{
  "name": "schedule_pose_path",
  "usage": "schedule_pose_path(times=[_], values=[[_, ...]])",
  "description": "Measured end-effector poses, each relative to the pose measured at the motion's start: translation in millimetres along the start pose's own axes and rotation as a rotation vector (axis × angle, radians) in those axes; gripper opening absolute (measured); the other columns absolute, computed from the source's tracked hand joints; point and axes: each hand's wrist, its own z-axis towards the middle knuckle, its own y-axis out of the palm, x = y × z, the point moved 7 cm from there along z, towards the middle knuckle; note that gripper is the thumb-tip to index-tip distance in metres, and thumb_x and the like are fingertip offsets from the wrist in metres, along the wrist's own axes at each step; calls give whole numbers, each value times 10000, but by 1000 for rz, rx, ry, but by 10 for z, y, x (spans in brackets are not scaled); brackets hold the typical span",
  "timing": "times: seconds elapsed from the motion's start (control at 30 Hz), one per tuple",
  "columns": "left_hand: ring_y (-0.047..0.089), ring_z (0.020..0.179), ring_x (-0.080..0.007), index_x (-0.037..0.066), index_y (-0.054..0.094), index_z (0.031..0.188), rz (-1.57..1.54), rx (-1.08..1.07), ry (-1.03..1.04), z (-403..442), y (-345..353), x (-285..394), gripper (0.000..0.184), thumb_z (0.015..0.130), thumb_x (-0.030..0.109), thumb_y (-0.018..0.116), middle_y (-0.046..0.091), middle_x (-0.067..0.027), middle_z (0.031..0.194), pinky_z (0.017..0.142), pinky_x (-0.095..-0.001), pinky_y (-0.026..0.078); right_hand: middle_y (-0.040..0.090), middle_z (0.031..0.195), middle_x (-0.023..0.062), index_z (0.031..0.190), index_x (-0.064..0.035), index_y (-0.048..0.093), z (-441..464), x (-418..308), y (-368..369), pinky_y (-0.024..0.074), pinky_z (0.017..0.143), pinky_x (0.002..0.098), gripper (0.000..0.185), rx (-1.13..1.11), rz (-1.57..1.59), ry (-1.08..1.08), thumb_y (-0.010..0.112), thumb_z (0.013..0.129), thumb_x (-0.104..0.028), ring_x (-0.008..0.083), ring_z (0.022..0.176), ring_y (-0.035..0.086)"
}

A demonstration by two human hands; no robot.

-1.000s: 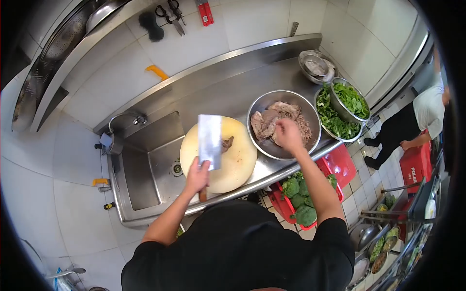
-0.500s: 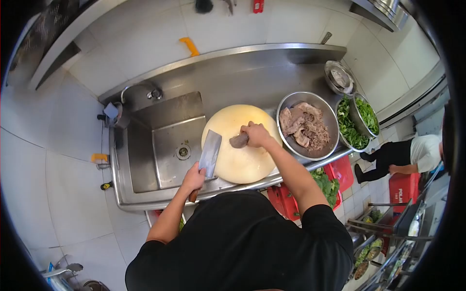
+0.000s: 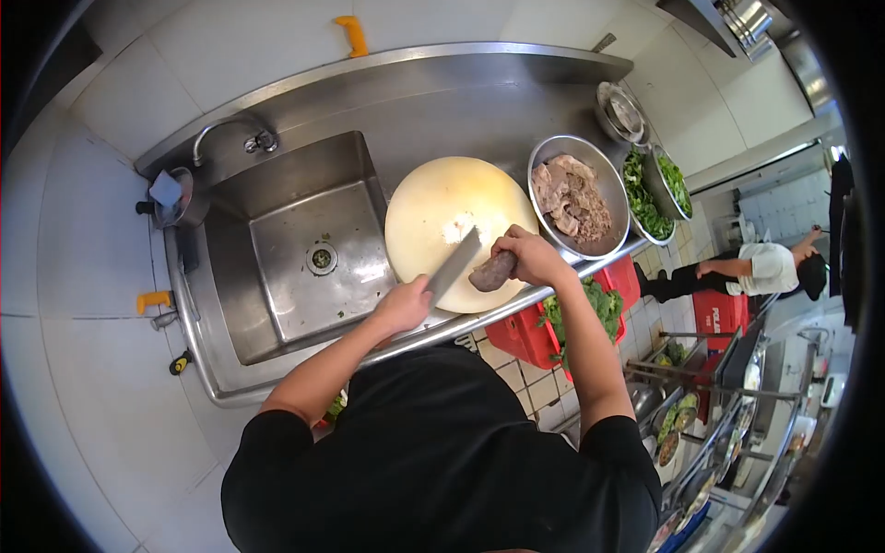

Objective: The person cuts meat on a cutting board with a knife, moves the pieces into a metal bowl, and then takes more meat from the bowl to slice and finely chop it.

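Observation:
My left hand (image 3: pixel 406 302) is closed around the handle of a cleaver (image 3: pixel 455 264), its blade slanting up and to the right over the round cutting board (image 3: pixel 419 207). In my right hand (image 3: pixel 529 255) is a dark brown piece of meat (image 3: pixel 493 272), gripped at its right end near the board's front right edge. The blade is close to the meat's left side; I cannot tell whether they touch. Just right of the board stands a steel bowl (image 3: pixel 611 196) with large pieces of cooked meat and a heap of chopped meat (image 3: pixel 588 217).
A sink (image 3: pixel 277 221) with a faucet (image 3: pixel 262 142) lies left of the board. Bowls of green leaves (image 3: pixel 650 207) and stacked bowls (image 3: pixel 623 112) stand right. Below the counter is a red crate (image 3: pixel 518 334) with greens. Another person (image 3: pixel 765 267) is at the far right.
The cleaver has moved right and turned, so its blade now tilts toward the meat. My right hand has brought the meat nearer the board's front edge. The camera view has shifted.

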Motion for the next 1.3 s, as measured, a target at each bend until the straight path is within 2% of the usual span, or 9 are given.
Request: schedule_pose_path(times=[0.13, 0.2, 0.23, 0.3, 0.4, 0.5, 0.63, 1.0, 1.3], values=[[726, 806, -407, 46, 591, 1230, -37, -43, -16, 256, 45, 33, 311, 1027, 280, 568, 726, -269, 947, 743, -513, 560, 650, 1219, 157, 1259, -200, 696, 78, 158, 447, 535, 1000, 468, 574, 116, -58, 38, 733, 735, 32, 395, 1149, 649], [690, 613, -306, 58, 607, 1238, -66, 81, 65, 391, -52, -239, 270, 1041, 235, 558, 717, -199, 829, 572, -443, 543, 651, 1285, 185, 1406, -118, 597, -24, 296, 494, 519, 1054, 456, 627, 267, 114, 107, 702, 798, -1, 396, 1223, 625], [697, 629, -293, 63, 603, 1264, -89, 73, -63, 347, -245, -342, 270, 1049, 215, 541, 718, -190, 831, 571, -443, 551, 650, 1300, 190, 1426, -93, 573, -103, 336, 475, 514, 1066, 452, 634, 335, 207, 139, 702, 811, -13, 394, 1239, 619], [734, 779, -431, 39, 559, 1305, 135, 377, 58, 314, -645, -564, 317, 1057, 235, 532, 739, -268, 951, 709, -519, 580, 639, 1350, 208, 1429, -31, 554, -233, 416, 432, 493, 1105, 438, 609, 426, 270, 205, 737, 849, -75, 386, 1278, 606], [715, 930, -495, 30, 540, 1305, 88, 380, -151, -36, -1154, -261, 334, 1057, 253, 536, 728, -307, 1014, 823, -565, 560, 645, 1327, 217, 1431, -36, 554, -299, 391, 430, 480, 1114, 451, 640, 510, 201, 107, 790, 853, -175, 394, 1271, 606], [702, 1001, -498, 33, 531, 1297, 133, 376, -79, -278, -1109, 174, 320, 1057, 244, 531, 727, -312, 1029, 884, -585, 541, 633, 1341, 227, 1428, -46, 560, -145, 246, 446, 464, 1120, 474, 721, 544, 202, 4, 849, 822, -309, 404, 1277, 597], [700, 1021, -501, 13, 527, 1286, 196, 208, -72, -124, -545, 185, 315, 1052, 225, 524, 724, -320, 1052, 913, -590, 534, 601, 1420, 204, 1453, -38, 537, 90, 338, 784, 423, 1137, 497, 908, 299, 141, 229, 919, 723, -421, 376, 1365, 535], [708, 1048, -491, 4, 530, 1258, 306, 84, -161, -336, -138, 440, 315, 1016, 207, 530, 714, -339, 1077, 917, -586, 544, 620, 1321, 176, 1427, -46, 538, -41, 303, 1065, 401, 1118, 489, 885, 640, 418, 80, 955, 672, -243, 378, 1275, 563], [702, 1043, -512, 3, 515, 1247, 315, 109, -133, -139, 8, 680, 288, 1025, 187, 523, 719, -334, 1052, 914, -601, 536, 637, 1180, 138, 1290, -94, 620, -46, 209, 882, 415, 1005, 481, 463, 863, 200, -78, 748, 867, -235, 341, 1119, 607]])
